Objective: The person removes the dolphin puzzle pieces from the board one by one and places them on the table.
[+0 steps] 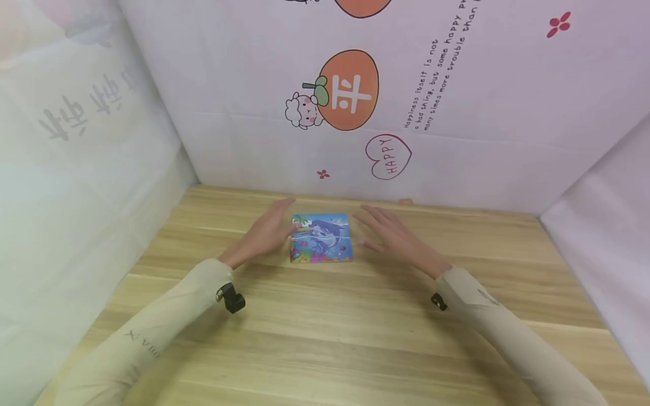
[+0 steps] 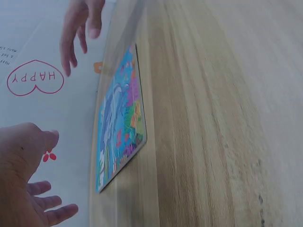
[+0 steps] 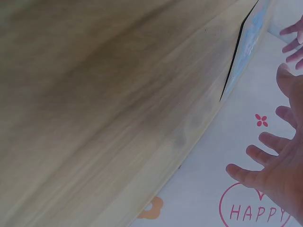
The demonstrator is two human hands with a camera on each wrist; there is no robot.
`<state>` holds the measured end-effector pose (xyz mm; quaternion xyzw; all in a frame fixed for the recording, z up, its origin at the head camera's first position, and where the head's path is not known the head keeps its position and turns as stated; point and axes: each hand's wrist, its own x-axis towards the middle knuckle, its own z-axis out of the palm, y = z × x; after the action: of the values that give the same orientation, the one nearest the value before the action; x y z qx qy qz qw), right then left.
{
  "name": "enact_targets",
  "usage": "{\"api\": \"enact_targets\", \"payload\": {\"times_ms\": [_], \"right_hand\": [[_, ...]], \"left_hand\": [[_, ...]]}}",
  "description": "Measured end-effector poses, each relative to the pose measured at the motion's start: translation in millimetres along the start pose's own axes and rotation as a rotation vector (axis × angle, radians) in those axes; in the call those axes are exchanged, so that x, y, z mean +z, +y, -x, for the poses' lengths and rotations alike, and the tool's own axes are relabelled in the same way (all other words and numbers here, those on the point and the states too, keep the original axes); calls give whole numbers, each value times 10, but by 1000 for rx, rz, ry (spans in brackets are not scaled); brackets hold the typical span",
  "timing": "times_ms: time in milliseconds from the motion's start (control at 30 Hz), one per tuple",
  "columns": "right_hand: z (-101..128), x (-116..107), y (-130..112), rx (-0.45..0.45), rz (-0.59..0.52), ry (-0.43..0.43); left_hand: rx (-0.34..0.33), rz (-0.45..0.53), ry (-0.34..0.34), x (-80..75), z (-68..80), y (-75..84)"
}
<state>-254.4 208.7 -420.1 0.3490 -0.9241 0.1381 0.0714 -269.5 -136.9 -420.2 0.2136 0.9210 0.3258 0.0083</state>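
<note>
A thin square dolphin puzzle (image 1: 325,239) lies flat on the wooden table, its blue sea picture crossed by pale seam lines. To its left is my left hand (image 1: 264,232), fingers extended, the thumb overlapping the puzzle's left edge in the head view. My right hand (image 1: 391,234) is on the other side, fingers spread and pointing toward the puzzle's right edge. Both hands hold nothing. In the left wrist view, the left hand (image 2: 28,175) appears apart from the puzzle (image 2: 118,118). The right wrist view shows the right hand (image 3: 279,156) with its fingers spread.
The wooden table (image 1: 325,327) runs back to a white printed cloth (image 1: 244,101) hanging behind it. More white cloth (image 1: 76,169) hangs along the left side, and another sheet (image 1: 609,203) along the right. Small black devices (image 1: 231,299) are strapped at both wrists.
</note>
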Motion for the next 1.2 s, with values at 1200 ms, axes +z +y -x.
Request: {"api": "enact_targets", "payload": {"times_ms": [1200], "right_hand": [[-862,157,-288,3,-113,-236]], "left_hand": [[-440,517,-29,87,-130,18]]}}
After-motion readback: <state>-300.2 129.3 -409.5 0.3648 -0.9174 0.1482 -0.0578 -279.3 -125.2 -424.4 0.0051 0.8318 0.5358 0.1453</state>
